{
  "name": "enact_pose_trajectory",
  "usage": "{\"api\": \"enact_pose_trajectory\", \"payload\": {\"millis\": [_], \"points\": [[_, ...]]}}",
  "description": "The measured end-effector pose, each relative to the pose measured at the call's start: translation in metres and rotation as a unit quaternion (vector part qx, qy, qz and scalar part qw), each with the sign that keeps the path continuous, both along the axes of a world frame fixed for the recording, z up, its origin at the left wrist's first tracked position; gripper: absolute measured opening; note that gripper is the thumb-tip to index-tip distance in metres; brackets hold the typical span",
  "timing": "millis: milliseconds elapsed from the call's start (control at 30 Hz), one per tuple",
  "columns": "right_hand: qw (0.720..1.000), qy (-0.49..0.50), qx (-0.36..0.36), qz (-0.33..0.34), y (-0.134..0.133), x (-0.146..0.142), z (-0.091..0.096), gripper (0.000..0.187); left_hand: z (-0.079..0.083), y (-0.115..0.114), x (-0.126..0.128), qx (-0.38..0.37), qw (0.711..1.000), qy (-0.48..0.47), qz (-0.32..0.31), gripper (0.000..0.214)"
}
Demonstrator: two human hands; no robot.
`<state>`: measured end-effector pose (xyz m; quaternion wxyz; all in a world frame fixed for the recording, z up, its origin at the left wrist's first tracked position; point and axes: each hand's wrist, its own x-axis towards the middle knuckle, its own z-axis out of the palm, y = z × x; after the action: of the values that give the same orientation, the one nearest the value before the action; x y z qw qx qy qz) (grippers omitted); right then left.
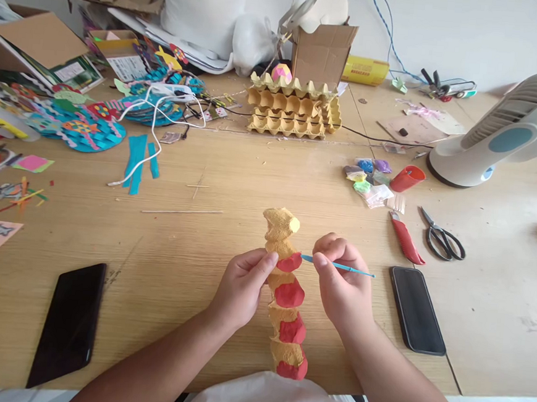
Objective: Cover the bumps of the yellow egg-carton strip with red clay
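Note:
A strip of yellow egg-carton cups (284,289) lies lengthwise on the wooden table (190,250) in front of me, with several cups covered in red clay. My left hand (242,285) is closed on the strip's left side near its upper part. My right hand (342,281) pinches a thin blue stick (351,269), whose tip touches the uppermost red patch (289,263).
A black phone (417,309), red utility knife (406,238), scissors (442,238), red cup (406,178) and small clay bags (367,178) lie to the right. A white fan (501,129) stands far right. Stacked egg cartons (294,107) sit behind; another phone (70,322) and paper crafts (93,126) are left.

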<state>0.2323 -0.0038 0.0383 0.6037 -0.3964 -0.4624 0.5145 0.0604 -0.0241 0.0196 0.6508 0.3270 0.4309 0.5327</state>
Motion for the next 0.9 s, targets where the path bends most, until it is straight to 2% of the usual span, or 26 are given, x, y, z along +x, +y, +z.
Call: {"api": "enact_pose_trajectory", "payload": {"millis": [200,567,733,900], "points": [[0.995,0.025,-0.056,0.074,0.0011,-0.0015,-0.0032,0.04,0.0001,-0.0012,-0.001,0.021,1.0,0.003,-0.012,0.041],[0.996,-0.012,-0.057,0.069,0.0013,-0.0033,0.0019,0.038,-0.0032,0.0001,-0.0019,0.022,1.0,0.006,-0.012,0.041],[0.999,0.008,0.006,0.039,-0.002,-0.0007,-0.0025,0.034,-0.0012,0.001,0.0008,-0.005,1.0,-0.012,0.0,0.046],[0.988,-0.116,0.095,0.018,-0.0038,0.0015,0.0026,0.028,0.0018,0.0009,0.0021,-0.006,1.0,-0.027,0.007,0.044]]}}
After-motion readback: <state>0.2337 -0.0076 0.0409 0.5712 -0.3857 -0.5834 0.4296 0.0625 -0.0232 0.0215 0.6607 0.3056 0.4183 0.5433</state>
